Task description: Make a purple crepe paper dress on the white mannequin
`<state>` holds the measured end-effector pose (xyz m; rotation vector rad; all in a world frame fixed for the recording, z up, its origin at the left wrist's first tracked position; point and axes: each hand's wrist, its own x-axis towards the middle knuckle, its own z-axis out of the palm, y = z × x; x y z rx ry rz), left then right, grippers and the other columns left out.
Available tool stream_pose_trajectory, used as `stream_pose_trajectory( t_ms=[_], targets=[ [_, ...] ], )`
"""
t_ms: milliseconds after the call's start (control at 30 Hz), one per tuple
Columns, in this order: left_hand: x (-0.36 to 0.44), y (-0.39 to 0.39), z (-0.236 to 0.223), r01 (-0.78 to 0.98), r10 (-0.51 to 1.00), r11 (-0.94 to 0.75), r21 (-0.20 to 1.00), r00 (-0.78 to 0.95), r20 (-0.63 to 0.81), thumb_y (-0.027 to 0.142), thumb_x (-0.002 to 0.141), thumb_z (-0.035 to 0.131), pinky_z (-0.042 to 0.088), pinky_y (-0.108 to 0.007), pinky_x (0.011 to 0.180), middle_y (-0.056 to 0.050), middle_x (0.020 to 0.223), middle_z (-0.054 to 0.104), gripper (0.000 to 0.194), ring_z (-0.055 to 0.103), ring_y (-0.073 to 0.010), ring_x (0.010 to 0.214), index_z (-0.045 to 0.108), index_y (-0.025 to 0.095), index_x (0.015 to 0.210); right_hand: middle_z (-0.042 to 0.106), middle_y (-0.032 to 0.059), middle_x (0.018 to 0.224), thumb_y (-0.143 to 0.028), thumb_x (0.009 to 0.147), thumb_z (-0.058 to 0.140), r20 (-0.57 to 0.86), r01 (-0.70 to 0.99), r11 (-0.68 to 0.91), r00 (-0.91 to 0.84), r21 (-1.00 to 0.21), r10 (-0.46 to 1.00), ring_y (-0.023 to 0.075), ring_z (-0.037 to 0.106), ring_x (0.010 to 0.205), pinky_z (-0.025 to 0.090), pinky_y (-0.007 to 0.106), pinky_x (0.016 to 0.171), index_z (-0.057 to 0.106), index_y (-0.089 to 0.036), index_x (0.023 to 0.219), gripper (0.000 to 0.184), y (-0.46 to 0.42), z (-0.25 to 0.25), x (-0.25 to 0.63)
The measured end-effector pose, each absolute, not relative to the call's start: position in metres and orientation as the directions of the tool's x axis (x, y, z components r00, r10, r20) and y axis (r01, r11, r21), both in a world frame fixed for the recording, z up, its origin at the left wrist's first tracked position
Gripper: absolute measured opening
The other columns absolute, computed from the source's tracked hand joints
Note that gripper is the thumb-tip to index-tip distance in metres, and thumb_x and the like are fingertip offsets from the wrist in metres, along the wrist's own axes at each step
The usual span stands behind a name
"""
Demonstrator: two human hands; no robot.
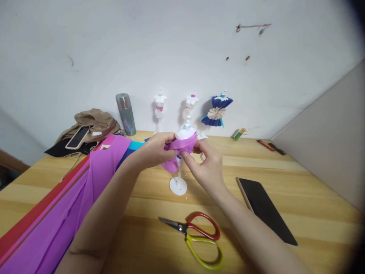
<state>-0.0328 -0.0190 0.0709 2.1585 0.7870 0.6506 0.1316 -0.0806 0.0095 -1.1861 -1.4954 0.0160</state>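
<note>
A small white toy mannequin (186, 133) stands upright on a round base in the middle of the table. A strip of purple crepe paper (184, 144) goes around its upper body, and a loose purple part hangs below on the left. My left hand (155, 151) pinches the strip at the mannequin's left side. On the other side my right hand (207, 164) grips the paper between thumb and fingers, close against the torso. Scissors (182, 227) with one red and one yellow handle lie in front, blades partly apart.
Behind stand two white mannequins (160, 102) and a mannequin in a blue pleated dress (218, 112), near a flask (126, 114). Folded crepe paper sheets (105, 160) fill the left, with a phone (77, 137) on a cap. A dark tablet (265, 209) lies right; a glue stick (239, 134) stands behind.
</note>
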Motion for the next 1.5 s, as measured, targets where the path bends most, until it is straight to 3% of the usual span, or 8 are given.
stream_pose_trajectory(
  t_ms=[167, 300, 467, 600, 733, 967, 1267, 1500],
  targets=[
    [-0.032, -0.023, 0.069, 0.485, 0.693, -0.710, 0.511, 0.612, 0.381, 0.013, 0.072, 0.054, 0.028, -0.024, 0.056, 0.003, 0.059, 0.051, 0.009, 0.039, -0.0105, 0.058, 0.059, 0.017, 0.065, 0.056, 0.0006, 0.072, -0.027, 0.079, 0.066, 0.728, 0.654, 0.463, 0.202, -0.598, 0.655, 0.0186, 0.053, 0.070, 0.043, 0.035, 0.067, 0.054, -0.024, 0.074, 0.013, -0.080, 0.009, 0.132],
    [-0.035, -0.027, 0.070, 0.566, 0.697, -0.716, 0.409, 0.558, 0.450, 0.016, 0.077, 0.055, 0.028, -0.025, 0.057, 0.001, 0.061, 0.056, 0.012, 0.041, -0.0115, 0.058, 0.065, 0.016, 0.071, 0.056, 0.0009, 0.072, -0.028, 0.079, 0.066, 0.712, 0.641, 0.454, 0.213, -0.618, 0.668, 0.0190, 0.053, 0.070, 0.043, 0.036, 0.068, 0.054, -0.024, 0.074, 0.014, -0.079, 0.009, 0.132],
    [-0.045, -0.030, 0.077, 0.538, 0.660, -0.745, 0.394, 0.509, 0.553, 0.017, 0.080, 0.057, 0.033, -0.024, 0.058, 0.001, 0.068, 0.068, 0.019, 0.048, -0.0107, 0.057, 0.074, 0.018, 0.089, 0.056, 0.0008, 0.072, -0.028, 0.078, 0.067, 0.698, 0.630, 0.445, 0.224, -0.636, 0.680, 0.0195, 0.054, 0.072, 0.043, 0.036, 0.069, 0.054, -0.024, 0.074, 0.015, -0.080, 0.009, 0.132],
    [-0.049, -0.030, 0.079, 0.519, 0.647, -0.756, 0.399, 0.500, 0.576, 0.015, 0.082, 0.054, 0.038, -0.024, 0.059, 0.000, 0.072, 0.073, 0.022, 0.055, -0.0117, 0.060, 0.076, 0.018, 0.084, 0.056, 0.0010, 0.073, -0.028, 0.078, 0.067, 0.691, 0.625, 0.444, 0.221, -0.642, 0.688, 0.0195, 0.054, 0.072, 0.043, 0.036, 0.069, 0.056, -0.023, 0.074, 0.013, -0.080, 0.009, 0.131],
    [-0.049, -0.026, 0.076, 0.501, 0.601, -0.789, 0.357, 0.506, 0.619, 0.013, 0.083, 0.053, 0.046, -0.027, 0.073, -0.003, 0.087, 0.078, 0.025, 0.065, -0.0163, 0.078, 0.077, 0.019, 0.087, 0.057, 0.0013, 0.073, -0.029, 0.079, 0.067, 0.685, 0.616, 0.443, 0.225, -0.651, 0.693, 0.0192, 0.054, 0.072, 0.043, 0.036, 0.069, 0.057, -0.023, 0.075, 0.013, -0.079, 0.009, 0.132],
    [-0.051, -0.016, 0.071, 0.454, 0.460, -0.861, 0.231, 0.499, 0.734, 0.015, 0.086, 0.054, 0.049, -0.030, 0.079, -0.005, 0.083, 0.076, 0.024, 0.064, -0.0183, 0.084, 0.078, 0.019, 0.089, 0.056, 0.0006, 0.072, -0.030, 0.078, 0.067, 0.680, 0.599, 0.464, 0.193, -0.652, 0.707, 0.0189, 0.053, 0.071, 0.042, 0.035, 0.068, 0.057, -0.023, 0.073, 0.013, -0.077, 0.009, 0.135],
    [-0.051, -0.016, 0.071, 0.329, 0.399, -0.912, 0.246, 0.561, 0.726, 0.011, 0.087, 0.055, 0.049, -0.028, 0.079, -0.004, 0.085, 0.076, 0.022, 0.066, -0.0163, 0.083, 0.075, 0.018, 0.089, 0.057, 0.0014, 0.078, -0.030, 0.080, 0.064, 0.670, 0.486, 0.568, 0.051, -0.665, 0.740, 0.0200, 0.053, 0.078, 0.041, 0.036, 0.073, 0.058, -0.022, 0.078, 0.010, -0.074, 0.010, 0.142],
    [-0.058, -0.032, 0.084, 0.360, 0.404, -0.910, 0.205, 0.656, 0.638, 0.019, 0.089, 0.061, 0.044, -0.025, 0.070, -0.001, 0.078, 0.070, 0.011, 0.061, -0.0138, 0.075, 0.067, 0.018, 0.080, 0.058, 0.0013, 0.077, -0.033, 0.081, 0.066, 0.643, 0.433, 0.555, 0.080, -0.710, 0.761, 0.0198, 0.053, 0.077, 0.041, 0.036, 0.072, 0.059, -0.023, 0.077, 0.013, -0.071, 0.009, 0.143]
  ],
)
